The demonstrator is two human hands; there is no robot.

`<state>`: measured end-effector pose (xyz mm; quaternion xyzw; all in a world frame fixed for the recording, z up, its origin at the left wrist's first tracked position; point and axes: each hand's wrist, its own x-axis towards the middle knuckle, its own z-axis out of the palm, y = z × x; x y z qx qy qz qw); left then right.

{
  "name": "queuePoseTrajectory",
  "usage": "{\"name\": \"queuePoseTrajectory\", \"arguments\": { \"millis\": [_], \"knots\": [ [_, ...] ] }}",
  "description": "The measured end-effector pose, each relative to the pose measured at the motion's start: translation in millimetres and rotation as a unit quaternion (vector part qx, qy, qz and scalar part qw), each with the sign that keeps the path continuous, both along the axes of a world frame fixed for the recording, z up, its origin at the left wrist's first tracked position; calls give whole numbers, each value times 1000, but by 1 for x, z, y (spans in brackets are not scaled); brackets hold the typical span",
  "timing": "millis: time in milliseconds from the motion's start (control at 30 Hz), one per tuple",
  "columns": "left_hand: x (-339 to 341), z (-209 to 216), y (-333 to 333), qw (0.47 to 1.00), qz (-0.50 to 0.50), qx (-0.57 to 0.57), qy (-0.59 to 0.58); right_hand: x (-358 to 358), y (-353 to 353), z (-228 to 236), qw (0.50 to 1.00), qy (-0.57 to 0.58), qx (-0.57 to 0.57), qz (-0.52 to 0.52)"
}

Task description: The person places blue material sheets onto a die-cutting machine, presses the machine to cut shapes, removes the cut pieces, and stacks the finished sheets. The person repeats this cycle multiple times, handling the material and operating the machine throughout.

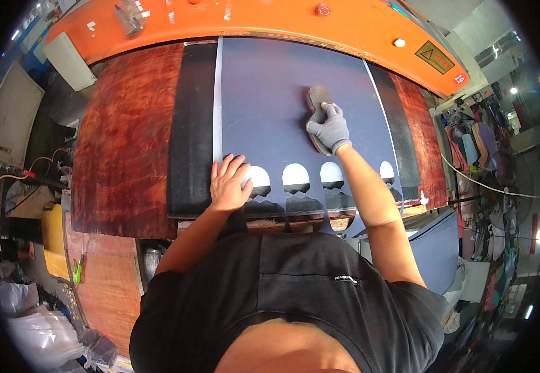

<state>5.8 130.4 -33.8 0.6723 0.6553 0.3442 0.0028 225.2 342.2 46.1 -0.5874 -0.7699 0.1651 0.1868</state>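
Note:
My right hand (330, 127), in a grey glove, is closed around the side of a sole-shaped cutting die (320, 97). The die is dark grey-brown and rests on, or just above, a blue-grey sheet (270, 93); I cannot tell which. Bare and with fingers spread, my left hand (229, 183) lies flat at the sheet's near left edge, beside a cut-out. A row of several round-ended cut-outs (295, 178) runs along the sheet's near edge, with white and black showing through them.
An orange press beam (257, 18) with a red button (323, 9) spans the far side. Under the sheet lies a black pad (192, 124) on a reddish-brown board (127, 137). Blue-grey sheets (434, 252) hang at the near right. Clear plastic bags (46, 336) lie at lower left.

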Motion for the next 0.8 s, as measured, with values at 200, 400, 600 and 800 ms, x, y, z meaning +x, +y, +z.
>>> {"name": "queuePoseTrajectory", "arguments": {
  "millis": [200,400,600,800],
  "knots": [
    [0,0,1,1000,0,0,10,-4,-15,-3,992,-115,-16,-39],
    [0,-2,1,1000,-2,-6,13,-4,-16,-3,994,-107,-1,-36],
    [0,-2,2,1000,-2,-6,12,-5,-14,-7,994,-99,52,-8],
    [1,0,1,1000,4,7,6,0,-12,-18,994,-85,64,-13]
  ]
}}
